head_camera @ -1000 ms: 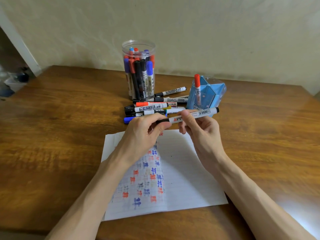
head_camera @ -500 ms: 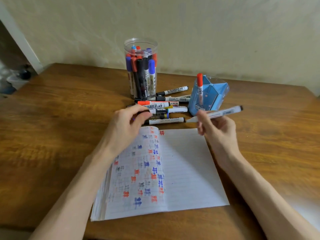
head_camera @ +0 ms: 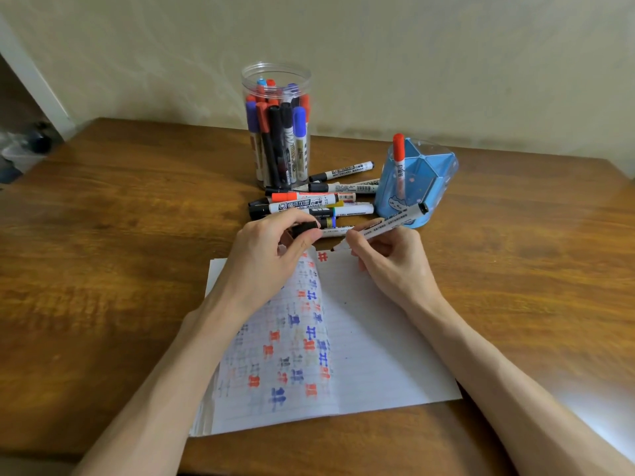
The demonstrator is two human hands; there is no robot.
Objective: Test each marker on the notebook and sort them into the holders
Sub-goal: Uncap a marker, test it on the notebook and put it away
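From the head camera, the person's right hand (head_camera: 395, 266) is gripping an uncapped white marker (head_camera: 388, 225), fingers (head_camera: 355, 243) curling round its barrel. The dark tip is pointing down at the top edge of the open notebook (head_camera: 378, 338); contact is hard to tell. The left hand (head_camera: 268, 255) is pinching the black cap (head_camera: 304, 228) over the left page. Loose markers (head_camera: 309, 204) are lying on the wooden surface (head_camera: 120, 235) between the clear jar (head_camera: 302, 73), which is packed with markers, and the blue holder (head_camera: 436, 173), which is holding one red-capped marker (head_camera: 398, 156).
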